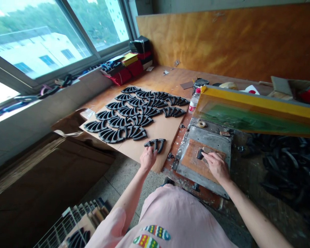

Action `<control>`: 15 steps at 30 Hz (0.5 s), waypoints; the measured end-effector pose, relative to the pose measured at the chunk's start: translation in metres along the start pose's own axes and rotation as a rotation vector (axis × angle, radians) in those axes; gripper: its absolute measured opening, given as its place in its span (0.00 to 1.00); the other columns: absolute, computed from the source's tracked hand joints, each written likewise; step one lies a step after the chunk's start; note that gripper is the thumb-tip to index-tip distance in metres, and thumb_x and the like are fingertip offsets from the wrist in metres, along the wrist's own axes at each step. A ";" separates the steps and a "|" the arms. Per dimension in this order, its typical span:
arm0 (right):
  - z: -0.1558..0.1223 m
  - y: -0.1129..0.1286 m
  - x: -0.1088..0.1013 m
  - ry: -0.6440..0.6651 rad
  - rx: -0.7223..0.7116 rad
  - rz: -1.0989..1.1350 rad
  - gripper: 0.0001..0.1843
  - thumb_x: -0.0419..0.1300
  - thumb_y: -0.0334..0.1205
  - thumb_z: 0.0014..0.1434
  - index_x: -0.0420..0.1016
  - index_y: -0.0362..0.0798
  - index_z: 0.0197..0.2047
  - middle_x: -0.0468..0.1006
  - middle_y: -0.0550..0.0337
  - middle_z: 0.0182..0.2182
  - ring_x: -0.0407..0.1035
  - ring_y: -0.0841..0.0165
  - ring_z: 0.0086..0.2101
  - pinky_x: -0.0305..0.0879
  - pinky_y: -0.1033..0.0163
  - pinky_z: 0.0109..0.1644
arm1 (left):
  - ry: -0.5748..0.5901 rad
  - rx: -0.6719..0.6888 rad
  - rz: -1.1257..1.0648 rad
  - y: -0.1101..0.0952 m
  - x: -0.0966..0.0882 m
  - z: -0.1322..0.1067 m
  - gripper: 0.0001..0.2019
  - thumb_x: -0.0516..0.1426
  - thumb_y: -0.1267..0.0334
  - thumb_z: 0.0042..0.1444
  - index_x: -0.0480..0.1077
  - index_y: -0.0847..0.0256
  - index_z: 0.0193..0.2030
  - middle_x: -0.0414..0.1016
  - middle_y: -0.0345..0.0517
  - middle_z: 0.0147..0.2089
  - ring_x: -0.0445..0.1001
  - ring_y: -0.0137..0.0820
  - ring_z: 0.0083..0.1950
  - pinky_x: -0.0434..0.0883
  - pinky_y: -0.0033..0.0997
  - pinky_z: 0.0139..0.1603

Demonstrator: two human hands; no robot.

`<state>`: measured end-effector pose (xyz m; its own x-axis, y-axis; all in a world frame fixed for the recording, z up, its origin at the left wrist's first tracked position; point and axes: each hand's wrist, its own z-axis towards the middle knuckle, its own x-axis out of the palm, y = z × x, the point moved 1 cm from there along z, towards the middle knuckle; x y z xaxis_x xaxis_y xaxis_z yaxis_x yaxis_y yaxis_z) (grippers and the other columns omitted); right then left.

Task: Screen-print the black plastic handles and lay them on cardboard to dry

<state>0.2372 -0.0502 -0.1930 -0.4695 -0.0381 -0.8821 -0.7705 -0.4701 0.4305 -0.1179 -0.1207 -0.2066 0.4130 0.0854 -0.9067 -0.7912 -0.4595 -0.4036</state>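
Note:
My left hand [147, 157] rests on a brown board [163, 128], its fingers closed on a black fan-shaped part [155, 144] at the board's near edge. Several like black parts [134, 112] lie in rows across the same board. My right hand [216, 164] presses down on a small black piece [200, 154] that sits on a wooden pad [193, 162] on a grey metal plate [214, 139]. Above the plate a yellow-framed printing screen [255, 113] with green mesh stands tilted up.
A pile of black parts [286, 162] lies to the right of the plate. A plastic bottle [194, 101], a tape roll [202, 124] and a dark tin [200, 83] stand behind it. Red and yellow stacks [129, 65] sit by the window. A wire rack [67, 224] is at lower left.

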 end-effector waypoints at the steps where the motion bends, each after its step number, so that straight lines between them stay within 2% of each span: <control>1: 0.000 0.001 0.002 -0.005 -0.011 -0.039 0.21 0.46 0.38 0.66 0.78 0.54 0.53 0.76 0.52 0.39 0.68 0.60 0.43 0.66 0.55 0.52 | -0.006 0.055 -0.024 -0.009 -0.001 -0.001 0.17 0.51 0.54 0.63 0.70 0.60 0.51 0.73 0.55 0.50 0.73 0.41 0.51 0.68 0.36 0.49; 5: -0.002 -0.004 -0.002 -0.022 -0.020 -0.136 0.22 0.48 0.34 0.64 0.79 0.56 0.52 0.75 0.51 0.44 0.67 0.59 0.47 0.64 0.52 0.55 | -0.038 0.248 -0.234 -0.063 -0.016 0.008 0.15 0.53 0.56 0.62 0.73 0.59 0.49 0.75 0.50 0.44 0.74 0.34 0.41 0.69 0.33 0.46; 8: 0.003 -0.003 -0.008 -0.028 -0.036 -0.152 0.21 0.47 0.34 0.65 0.79 0.54 0.52 0.75 0.50 0.48 0.66 0.58 0.50 0.63 0.52 0.57 | -0.042 0.364 -0.483 -0.116 -0.043 0.019 0.15 0.53 0.54 0.62 0.73 0.59 0.49 0.75 0.47 0.39 0.73 0.31 0.36 0.70 0.32 0.42; 10: 0.009 0.004 -0.007 -0.012 -0.087 -0.131 0.21 0.48 0.37 0.66 0.73 0.52 0.58 0.72 0.49 0.55 0.64 0.57 0.56 0.60 0.51 0.61 | -0.026 0.426 -0.741 -0.154 -0.066 0.027 0.19 0.52 0.50 0.63 0.71 0.59 0.53 0.74 0.44 0.36 0.71 0.28 0.33 0.70 0.29 0.38; 13: 0.016 0.018 0.003 0.039 -0.165 -0.116 0.27 0.53 0.42 0.65 0.61 0.48 0.67 0.63 0.49 0.64 0.55 0.56 0.64 0.52 0.45 0.67 | 0.058 0.482 -1.114 -0.206 -0.101 0.035 0.26 0.45 0.44 0.65 0.64 0.59 0.61 0.71 0.39 0.30 0.68 0.23 0.26 0.68 0.24 0.30; 15: 0.012 0.025 0.009 0.082 -0.211 -0.113 0.30 0.57 0.43 0.63 0.59 0.48 0.67 0.62 0.48 0.65 0.53 0.55 0.65 0.50 0.41 0.67 | 0.156 0.505 -1.228 -0.231 -0.116 0.037 0.29 0.42 0.42 0.65 0.64 0.60 0.60 0.70 0.37 0.27 0.66 0.22 0.23 0.66 0.22 0.27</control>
<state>0.2087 -0.0520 -0.1880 -0.3418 -0.0425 -0.9388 -0.7054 -0.6485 0.2862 0.0002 0.0084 -0.0124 0.9926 0.0882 0.0836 0.0625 0.2196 -0.9736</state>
